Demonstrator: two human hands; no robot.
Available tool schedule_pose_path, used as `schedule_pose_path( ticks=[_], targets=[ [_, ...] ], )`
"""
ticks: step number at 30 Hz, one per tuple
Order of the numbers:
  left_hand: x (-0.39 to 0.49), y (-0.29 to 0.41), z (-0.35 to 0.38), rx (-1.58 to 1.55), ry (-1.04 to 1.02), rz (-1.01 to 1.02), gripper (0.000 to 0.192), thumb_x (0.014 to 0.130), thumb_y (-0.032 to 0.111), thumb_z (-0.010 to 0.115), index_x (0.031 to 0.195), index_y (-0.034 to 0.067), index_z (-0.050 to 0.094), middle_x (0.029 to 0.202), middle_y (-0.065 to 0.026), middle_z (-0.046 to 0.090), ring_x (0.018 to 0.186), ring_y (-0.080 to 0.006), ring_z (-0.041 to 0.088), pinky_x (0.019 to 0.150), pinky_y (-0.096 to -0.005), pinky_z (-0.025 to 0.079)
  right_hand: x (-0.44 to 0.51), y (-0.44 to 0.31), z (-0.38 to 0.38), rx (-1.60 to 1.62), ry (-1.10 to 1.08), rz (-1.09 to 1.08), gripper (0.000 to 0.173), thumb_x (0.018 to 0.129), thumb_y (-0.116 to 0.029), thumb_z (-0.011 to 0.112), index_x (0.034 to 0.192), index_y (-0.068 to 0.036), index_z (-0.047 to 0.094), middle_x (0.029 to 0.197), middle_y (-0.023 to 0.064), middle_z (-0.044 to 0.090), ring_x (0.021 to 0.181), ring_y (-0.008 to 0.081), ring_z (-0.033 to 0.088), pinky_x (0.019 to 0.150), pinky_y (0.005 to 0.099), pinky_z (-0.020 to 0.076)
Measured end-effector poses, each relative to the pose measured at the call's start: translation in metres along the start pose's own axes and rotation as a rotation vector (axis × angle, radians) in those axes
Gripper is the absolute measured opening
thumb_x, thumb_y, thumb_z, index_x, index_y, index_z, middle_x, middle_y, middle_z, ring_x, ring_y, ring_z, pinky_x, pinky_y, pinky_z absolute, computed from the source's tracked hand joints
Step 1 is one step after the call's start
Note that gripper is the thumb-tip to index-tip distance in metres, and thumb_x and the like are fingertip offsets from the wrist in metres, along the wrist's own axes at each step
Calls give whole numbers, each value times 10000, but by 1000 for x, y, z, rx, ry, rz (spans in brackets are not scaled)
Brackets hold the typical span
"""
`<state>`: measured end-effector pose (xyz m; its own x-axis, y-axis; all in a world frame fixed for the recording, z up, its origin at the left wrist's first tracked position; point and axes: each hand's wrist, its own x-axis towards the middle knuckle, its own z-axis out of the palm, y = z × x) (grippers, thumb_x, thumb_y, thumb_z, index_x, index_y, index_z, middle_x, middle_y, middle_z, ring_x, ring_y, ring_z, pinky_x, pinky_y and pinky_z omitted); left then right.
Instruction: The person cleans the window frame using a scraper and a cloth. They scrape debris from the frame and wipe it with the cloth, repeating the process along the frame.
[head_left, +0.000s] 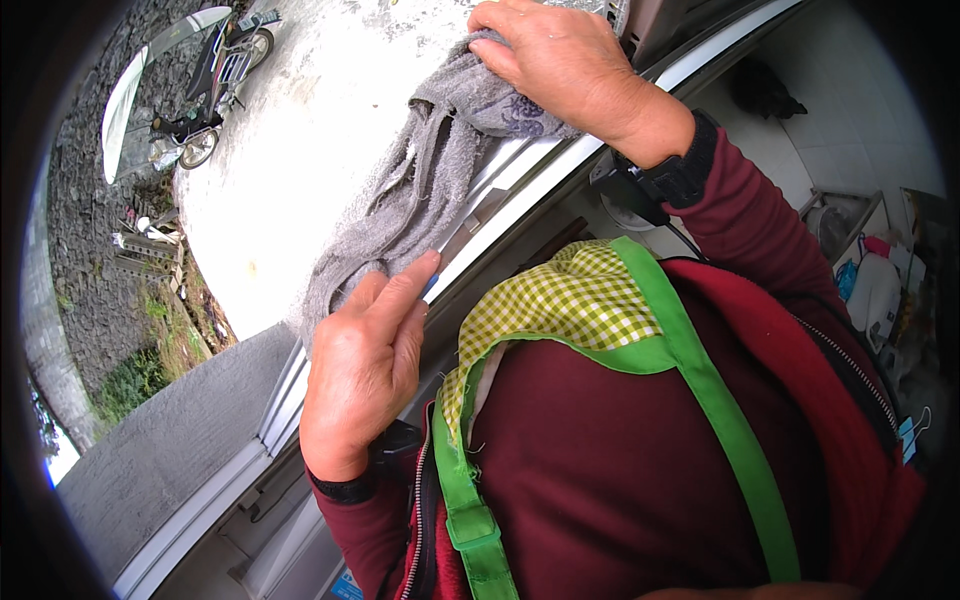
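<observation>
My right hand (559, 67) grips a damp-looking grey towel (442, 172) near its upper end, bunched over the white window frame (517, 169). The towel hangs in folds along the outer side of the sill. My left hand (367, 375) is at the lower end of the towel, its fingers closed around a tool with a blue handle (430, 285), mostly hidden by the hand. A thin flat metal strip (480, 217), which may be the tool's blade, lies along the frame beyond my fingertips. Whether the left fingers also pinch the towel cannot be seen.
Outside, a motorbike with a canopy (214, 82) stands on pale concrete by a stone wall. A grey rendered ledge (180, 435) adjoins the frame. Indoors, a black charger-like box with a cable (619, 180) hangs near my right wrist, and a dark shape (761, 86) is on the floor.
</observation>
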<state>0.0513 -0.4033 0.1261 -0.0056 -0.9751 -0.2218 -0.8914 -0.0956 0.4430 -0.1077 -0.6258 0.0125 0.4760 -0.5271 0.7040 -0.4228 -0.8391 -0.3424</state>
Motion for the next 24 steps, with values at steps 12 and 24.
schedule_pose_path(
  ticks=[12,24],
  targets=[
    [7,-2,18,91,115,85,384,866,4,623,1234,109,652,777,-129,557,657,-328,592,589,-416,478,-1,3,1,30,8,-18,169,850,-128,578,947,-9,648,853,201,626,773,375,610,718,456,488],
    [-21,-31,9,-307,793,-170,367,1004,91,554,1363,15,543,800,15,515,683,-69,473,611,-195,399,3,5,1,145,66,11,208,845,-151,602,974,5,649,948,219,622,867,392,582,804,465,468]
  ],
)
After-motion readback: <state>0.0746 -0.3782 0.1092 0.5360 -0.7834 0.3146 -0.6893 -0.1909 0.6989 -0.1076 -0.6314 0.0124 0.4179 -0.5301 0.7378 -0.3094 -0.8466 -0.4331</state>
